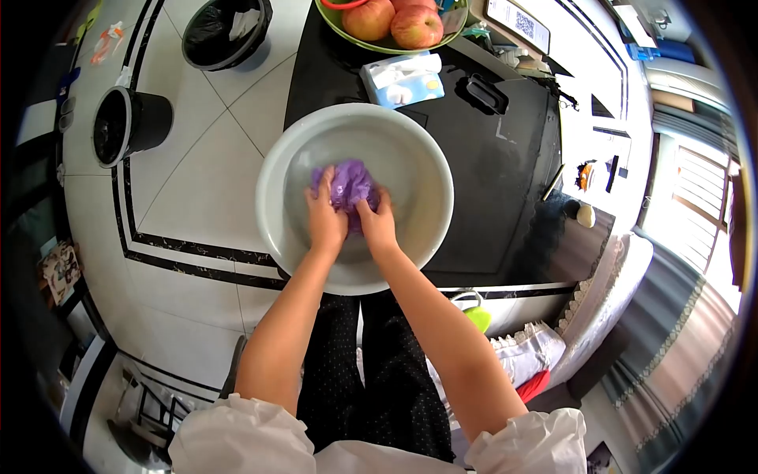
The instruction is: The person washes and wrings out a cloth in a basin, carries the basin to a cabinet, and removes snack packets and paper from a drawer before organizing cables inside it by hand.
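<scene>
A wet, crumpled purple cloth is bunched up inside a large pale grey basin, which seems to hold water. My left hand grips the cloth from its left side, fingers pressed into the folds. From the right, my right hand closes on the lower right part of the same cloth. Both hands are inside the basin, close together. Some fingertips are hidden by the fabric.
The basin stands on a black table. Beyond it are a tissue pack, a black tray-like object and a green bowl of apples. Two black bins stand on the tiled floor at left.
</scene>
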### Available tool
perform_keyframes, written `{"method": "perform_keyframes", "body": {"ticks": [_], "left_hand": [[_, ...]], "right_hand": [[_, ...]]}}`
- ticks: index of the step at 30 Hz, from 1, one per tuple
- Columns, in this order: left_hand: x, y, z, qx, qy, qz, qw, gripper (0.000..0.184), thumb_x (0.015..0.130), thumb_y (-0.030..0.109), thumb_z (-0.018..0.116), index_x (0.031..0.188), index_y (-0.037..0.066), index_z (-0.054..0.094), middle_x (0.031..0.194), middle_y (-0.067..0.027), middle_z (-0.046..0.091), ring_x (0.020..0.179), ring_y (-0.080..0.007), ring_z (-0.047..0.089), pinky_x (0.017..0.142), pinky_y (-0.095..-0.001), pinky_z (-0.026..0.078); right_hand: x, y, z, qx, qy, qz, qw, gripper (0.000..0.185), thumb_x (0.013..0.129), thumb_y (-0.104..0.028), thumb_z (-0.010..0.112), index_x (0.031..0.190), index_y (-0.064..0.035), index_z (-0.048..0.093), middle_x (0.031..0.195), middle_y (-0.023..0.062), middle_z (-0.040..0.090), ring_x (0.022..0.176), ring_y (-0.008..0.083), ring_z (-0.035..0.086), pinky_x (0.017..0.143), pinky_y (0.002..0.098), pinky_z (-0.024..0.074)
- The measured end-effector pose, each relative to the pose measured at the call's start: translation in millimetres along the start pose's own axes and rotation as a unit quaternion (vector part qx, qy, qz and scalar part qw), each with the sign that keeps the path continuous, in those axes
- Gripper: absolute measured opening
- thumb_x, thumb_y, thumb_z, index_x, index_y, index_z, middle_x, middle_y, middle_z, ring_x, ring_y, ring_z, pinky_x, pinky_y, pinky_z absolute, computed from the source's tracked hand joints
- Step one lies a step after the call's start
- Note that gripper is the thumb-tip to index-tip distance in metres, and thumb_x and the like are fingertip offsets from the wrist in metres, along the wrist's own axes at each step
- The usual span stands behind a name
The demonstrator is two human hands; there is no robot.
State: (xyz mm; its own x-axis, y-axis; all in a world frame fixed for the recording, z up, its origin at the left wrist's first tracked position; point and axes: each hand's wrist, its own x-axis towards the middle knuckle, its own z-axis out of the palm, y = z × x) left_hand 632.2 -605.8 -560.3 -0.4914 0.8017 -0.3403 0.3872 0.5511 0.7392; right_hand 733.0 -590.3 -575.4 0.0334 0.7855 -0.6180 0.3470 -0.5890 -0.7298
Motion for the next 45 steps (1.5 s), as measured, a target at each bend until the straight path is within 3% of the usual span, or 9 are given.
{"method": "perform_keyframes", "body": {"ticks": [3,10,14,17,22,26,32,40,45], "left_hand": [[-4.2,-3.4,0.5,-0.279,-0.156,-0.172,0.932,0.051,0.076,-0.006,0.057,0.125,0.008,0.051,0.118,-0.0170,0.050,0.105,-0.0306,0.053,0.092,-0.0388,0.043],[-40.1,52.1,-38.2,-0.255,-0.116,-0.018,0.960,0.037,0.079,0.011,0.070,0.111,0.001,0.054,0.095,-0.0076,0.061,0.088,-0.0161,0.059,0.078,-0.0307,0.047],[-46.9,72.3,-48.0,-0.151,-0.116,0.124,0.974,0.018,0.082,0.016,0.068,0.087,0.001,0.059,0.073,-0.0102,0.057,0.066,-0.0232,0.057,0.062,-0.0340,0.045],[-44.0,63.1,-39.2,-0.108,-0.077,0.083,0.988,0.022,0.086,0.023,0.063,0.085,0.001,0.060,0.073,-0.0120,0.058,0.064,-0.0258,0.056,0.060,-0.0343,0.045],[-7.4,33.3,-31.5,0.011,-0.070,-0.018,0.997,0.034,0.090,0.035,0.054,0.088,0.002,0.063,0.092,-0.0173,0.060,0.078,-0.0368,0.058,0.068,-0.0423,0.047],[-2.2,20.7,-40.9,0.154,0.085,0.095,0.980,0.029,0.086,0.028,0.061,0.091,0.001,0.065,0.113,-0.0131,0.054,0.107,-0.0325,0.048,0.087,-0.0407,0.042],[-8.1,41.4,-39.5,0.091,0.164,0.071,0.980,0.034,0.085,0.020,0.060,0.115,0.003,0.056,0.134,-0.0175,0.036,0.121,-0.0406,0.035,0.097,-0.0479,0.036],[-2.4,22.3,-17.8,0.309,-0.081,0.056,0.946,0.061,0.073,0.019,0.072,0.130,0.023,0.049,0.141,-0.0173,0.028,0.128,-0.0426,0.027,0.097,-0.0534,0.037],[18.6,16.5,-5.8,0.110,-0.007,-0.070,0.991,0.062,0.069,0.011,0.074,0.126,0.018,0.051,0.132,-0.0182,0.036,0.107,-0.0370,0.050,0.087,-0.0416,0.047]], "right_hand": [[3.4,-28.0,8.9,0.260,-0.017,0.201,0.944,0.056,0.088,-0.037,0.059,0.129,-0.0034,0.043,0.125,0.0136,0.050,0.112,0.0259,0.051,0.095,0.0391,0.0406],[0.5,-67.3,-7.5,0.389,-0.166,0.370,0.828,0.037,0.083,-0.049,0.063,0.088,-0.0124,0.059,0.077,0.0062,0.060,0.067,0.0194,0.059,0.063,0.0344,0.0494],[6.0,-41.1,-17.3,0.415,-0.296,0.314,0.801,0.031,0.089,-0.043,0.057,0.093,-0.0119,0.059,0.081,0.0071,0.061,0.068,0.0196,0.059,0.065,0.0331,0.0508],[-8.2,-28.5,-6.1,0.358,-0.181,0.266,0.877,0.033,0.092,-0.040,0.050,0.099,-0.0087,0.058,0.089,0.0073,0.061,0.077,0.0199,0.060,0.071,0.0343,0.0502],[-36.9,-35.4,-5.9,0.273,-0.090,0.262,0.921,0.038,0.095,-0.034,0.043,0.097,0.0009,0.059,0.096,0.0148,0.064,0.083,0.0273,0.062,0.075,0.0343,0.0488],[-42.1,-58.0,-32.3,-0.158,-0.014,0.071,0.985,0.039,0.092,-0.033,0.047,0.110,0.0018,0.049,0.100,0.0269,0.061,0.089,0.0434,0.058,0.081,0.0451,0.0450],[-37.9,-45.4,-43.5,-0.155,0.076,-0.204,0.964,0.047,0.080,-0.001,0.057,0.123,-0.0012,0.039,0.114,0.0213,0.046,0.103,0.0364,0.051,0.089,0.0392,0.0421],[-16.1,-29.9,-21.2,-0.430,0.011,-0.147,0.891,0.047,0.080,-0.018,0.060,0.126,-0.0165,0.050,0.132,0.0191,0.037,0.121,0.0429,0.035,0.097,0.0492,0.0346],[4.3,-29.9,-12.2,-0.184,0.020,-0.017,0.983,0.054,0.083,-0.030,0.062,0.131,-0.0126,0.045,0.130,0.0168,0.041,0.117,0.0354,0.042,0.098,0.0441,0.0362]]}}
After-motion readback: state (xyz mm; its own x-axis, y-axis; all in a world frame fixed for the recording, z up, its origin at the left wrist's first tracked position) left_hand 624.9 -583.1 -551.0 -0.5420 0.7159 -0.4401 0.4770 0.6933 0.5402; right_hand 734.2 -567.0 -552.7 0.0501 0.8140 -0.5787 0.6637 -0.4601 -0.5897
